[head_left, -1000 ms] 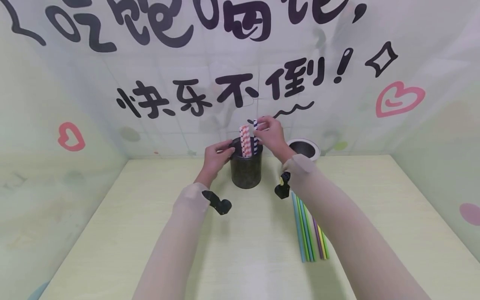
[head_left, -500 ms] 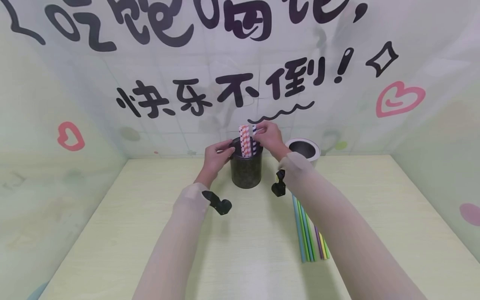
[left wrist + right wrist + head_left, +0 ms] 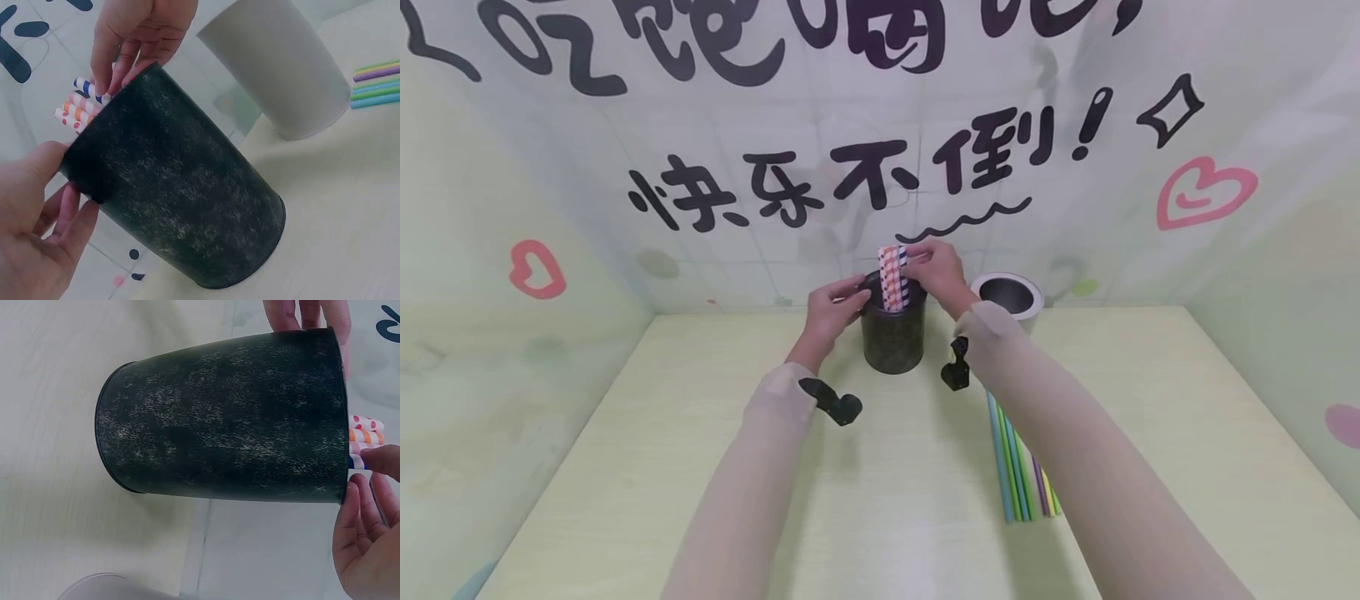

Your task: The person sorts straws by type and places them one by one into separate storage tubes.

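Observation:
A dark, mottled metal bucket (image 3: 892, 343) stands upright near the back wall. My left hand (image 3: 833, 310) grips its rim from the left, thumb at the lip and fingers against the outside wall. Above the opening, my right hand (image 3: 940, 271) pinches a blue-and-white striped paper straw (image 3: 87, 89) between thumb and fingers. The lower part of this straw is inside the bucket. Beside it, several other patterned straws (image 3: 889, 277) poke out over the rim: red-dotted, orange-striped and pink-striped ones, seen clearly in the left wrist view.
Right of the bucket is a pale container (image 3: 281, 69) with a dark inside, partly behind my right forearm. Several plain straws (image 3: 1009, 467) in blue, green, purple and yellow lie on the light wooden table (image 3: 880, 500). Behind rises a printed wall sheet (image 3: 805, 258).
My right hand has moved down and slightly left, bringing the blue-striped straw lower and close against the other patterned straws. My left hand stays at the rim. The head view shifts slightly.

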Tool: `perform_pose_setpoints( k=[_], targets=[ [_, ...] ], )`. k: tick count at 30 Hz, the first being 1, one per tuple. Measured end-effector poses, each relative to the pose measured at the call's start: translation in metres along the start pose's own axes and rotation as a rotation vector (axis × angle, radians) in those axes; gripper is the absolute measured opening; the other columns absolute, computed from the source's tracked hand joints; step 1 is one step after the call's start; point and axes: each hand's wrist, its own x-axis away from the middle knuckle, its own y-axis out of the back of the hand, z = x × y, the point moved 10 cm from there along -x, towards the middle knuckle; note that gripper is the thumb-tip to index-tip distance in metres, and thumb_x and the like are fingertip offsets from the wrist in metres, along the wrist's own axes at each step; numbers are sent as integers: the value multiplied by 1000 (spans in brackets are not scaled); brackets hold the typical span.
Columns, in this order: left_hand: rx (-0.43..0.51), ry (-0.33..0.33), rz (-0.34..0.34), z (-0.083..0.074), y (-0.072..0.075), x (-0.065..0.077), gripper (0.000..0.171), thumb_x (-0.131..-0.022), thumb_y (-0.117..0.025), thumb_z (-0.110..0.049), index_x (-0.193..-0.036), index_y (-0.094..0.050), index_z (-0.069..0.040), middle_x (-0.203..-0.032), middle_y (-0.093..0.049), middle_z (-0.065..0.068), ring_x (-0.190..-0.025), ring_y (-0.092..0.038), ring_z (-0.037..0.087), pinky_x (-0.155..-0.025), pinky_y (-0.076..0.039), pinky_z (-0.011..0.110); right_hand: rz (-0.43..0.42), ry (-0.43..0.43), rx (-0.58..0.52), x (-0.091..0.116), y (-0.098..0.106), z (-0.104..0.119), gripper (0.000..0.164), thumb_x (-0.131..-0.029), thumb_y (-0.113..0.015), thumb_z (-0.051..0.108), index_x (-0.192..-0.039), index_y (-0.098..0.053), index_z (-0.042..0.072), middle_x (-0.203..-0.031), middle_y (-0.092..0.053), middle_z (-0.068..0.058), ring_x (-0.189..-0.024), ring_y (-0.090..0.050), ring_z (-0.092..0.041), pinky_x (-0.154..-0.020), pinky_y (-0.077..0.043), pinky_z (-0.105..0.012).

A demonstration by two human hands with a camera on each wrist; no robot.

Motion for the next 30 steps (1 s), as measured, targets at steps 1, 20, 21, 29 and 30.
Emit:
perform_pose_setpoints(
  k=[1,20,21,29,30],
  targets=[
    [-8,8,1,-1,0,0,38,-86,-63,-10,-124,-58,-6,-116,-55,15,-104,-56,23,-85,-51,30,7,-6,-13,0,0,0,30,-78,-67,4,-108,-64,2,-98,-65,-15,-87,-60,-22,-71,-53,-30],
    [5,-115,-83,-60,-10,8,31,-84,-64,-9,-115,-63,-1,-104,-60,13,-96,-58,25,-79,-54,32,107,-3,-86,24,54,18,34,-84,-63,6,-117,-56,-2,-104,-59,-14,-94,-55,-24,-77,-55,-41],
    [23,-118,-70,-62,-15,9,31,-84,-64,-9,-114,-63,-1,-103,-61,13,-96,-58,26,-80,-54,33,109,-2,-88,26,58,17,35,-84,-62,6,-117,-56,-2,-103,-59,-14,-94,-55,-23,-78,-54,-41],
    [18,-134,12,-73,-57,23,31,-84,-65,-13,-114,-64,-4,-100,-62,9,-90,-60,31,-74,-55,30,96,2,-77,39,97,6,34,-85,-60,5,-117,-55,-2,-96,-59,-10,-86,-56,-19,-80,-53,-45],
    [4,-144,29,-74,-63,25,31,-85,-64,-13,-115,-64,-4,-101,-62,9,-92,-60,32,-72,-55,29,94,0,-77,41,101,4,34,-85,-60,5,-117,-55,-2,-95,-59,-10,-85,-57,-19,-79,-53,-45]
  ],
)
